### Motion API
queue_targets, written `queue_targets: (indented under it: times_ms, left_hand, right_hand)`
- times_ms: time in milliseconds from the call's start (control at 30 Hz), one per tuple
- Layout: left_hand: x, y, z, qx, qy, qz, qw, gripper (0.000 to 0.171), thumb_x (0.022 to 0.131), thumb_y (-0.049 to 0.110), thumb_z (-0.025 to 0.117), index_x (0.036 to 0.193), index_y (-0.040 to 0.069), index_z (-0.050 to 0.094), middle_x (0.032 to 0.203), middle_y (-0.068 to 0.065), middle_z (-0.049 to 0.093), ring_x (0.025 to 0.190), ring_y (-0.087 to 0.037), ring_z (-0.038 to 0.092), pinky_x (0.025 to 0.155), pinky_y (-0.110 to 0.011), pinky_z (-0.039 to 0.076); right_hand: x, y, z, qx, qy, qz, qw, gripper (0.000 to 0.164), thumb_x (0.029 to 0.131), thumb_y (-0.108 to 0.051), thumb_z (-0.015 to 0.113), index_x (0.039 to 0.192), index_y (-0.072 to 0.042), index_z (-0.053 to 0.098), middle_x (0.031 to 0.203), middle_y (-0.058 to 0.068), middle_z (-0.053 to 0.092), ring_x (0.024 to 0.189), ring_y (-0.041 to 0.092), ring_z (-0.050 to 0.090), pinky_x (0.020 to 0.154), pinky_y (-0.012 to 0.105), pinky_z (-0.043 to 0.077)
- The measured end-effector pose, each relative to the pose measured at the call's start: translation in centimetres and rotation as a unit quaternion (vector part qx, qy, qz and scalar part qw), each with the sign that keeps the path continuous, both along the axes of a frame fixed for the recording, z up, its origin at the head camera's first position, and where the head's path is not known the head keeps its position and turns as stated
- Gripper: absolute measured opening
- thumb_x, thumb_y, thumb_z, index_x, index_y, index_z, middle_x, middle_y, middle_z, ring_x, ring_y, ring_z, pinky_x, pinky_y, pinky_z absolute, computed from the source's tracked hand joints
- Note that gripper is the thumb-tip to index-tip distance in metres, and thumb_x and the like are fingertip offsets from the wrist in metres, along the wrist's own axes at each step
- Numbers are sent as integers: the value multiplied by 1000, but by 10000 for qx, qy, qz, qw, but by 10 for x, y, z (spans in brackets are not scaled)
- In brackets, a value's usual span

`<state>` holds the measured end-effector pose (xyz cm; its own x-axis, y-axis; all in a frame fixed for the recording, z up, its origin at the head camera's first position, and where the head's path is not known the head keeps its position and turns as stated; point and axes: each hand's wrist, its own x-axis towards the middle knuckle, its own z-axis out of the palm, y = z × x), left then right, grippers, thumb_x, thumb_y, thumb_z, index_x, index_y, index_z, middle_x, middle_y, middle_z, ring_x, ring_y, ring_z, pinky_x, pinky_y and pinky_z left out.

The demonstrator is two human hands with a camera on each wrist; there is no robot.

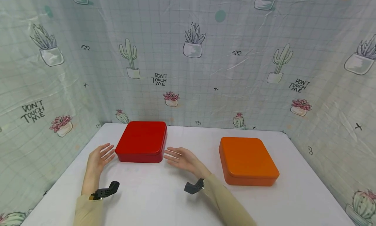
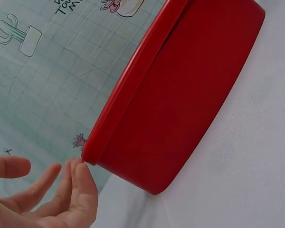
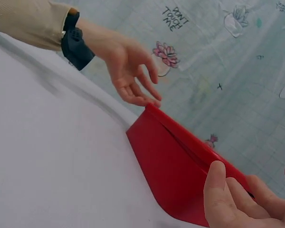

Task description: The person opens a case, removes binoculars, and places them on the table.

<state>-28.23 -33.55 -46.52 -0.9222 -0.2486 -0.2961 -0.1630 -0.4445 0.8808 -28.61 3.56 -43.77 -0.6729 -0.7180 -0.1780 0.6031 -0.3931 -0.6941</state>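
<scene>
A squarish, glossy red box [image 1: 141,142] with rounded corners lies flat on the white tabletop [image 1: 152,195], toward its far edge and left of the middle, with its broad top facing up. Its matching red lid [image 2: 129,85] is on, though from the wrist I can make out a narrow dark gap along part of the seam on the near side. It sits between the two hands, with the left hand [image 1: 99,157] and the right hand [image 1: 182,159] each holding loosely extended fingers right by a near corner.
</scene>
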Motion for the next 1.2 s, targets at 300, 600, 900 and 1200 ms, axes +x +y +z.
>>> queue_targets:
  times_ms: [300,600,900,1200]
  left_hand:
    - [-2,2,1,-240,-150,-256,9993,64,89,47,41,142,16,22,107,10,53,80,-4,61,74,-22,53]
    - [13,14,36,-330,-169,-921,9951,57,94,39,28,143,13,14,102,8,54,79,-5,61,89,-26,48]
    - [3,9,44,-517,-219,-1235,9908,45,90,47,37,130,27,33,142,1,34,83,-4,61,86,-25,49]
    - [0,4,44,-726,-130,-1640,9837,65,90,49,36,144,17,14,94,18,59,84,-4,62,82,-25,51]
  right_hand:
    - [-10,-11,2,116,-14,-184,9998,54,93,-23,34,142,-4,19,147,13,23,135,29,23,111,39,21]
    - [-13,-18,6,117,-32,-230,9997,52,93,-25,33,141,-7,23,147,15,23,134,31,26,111,38,20]
    - [-15,-24,10,251,5,-442,9987,51,92,-26,35,140,-8,27,145,15,27,132,33,30,110,40,24]
    - [-15,-22,10,354,81,-425,9984,51,93,-27,35,140,-9,26,144,15,30,131,34,31,108,42,26]
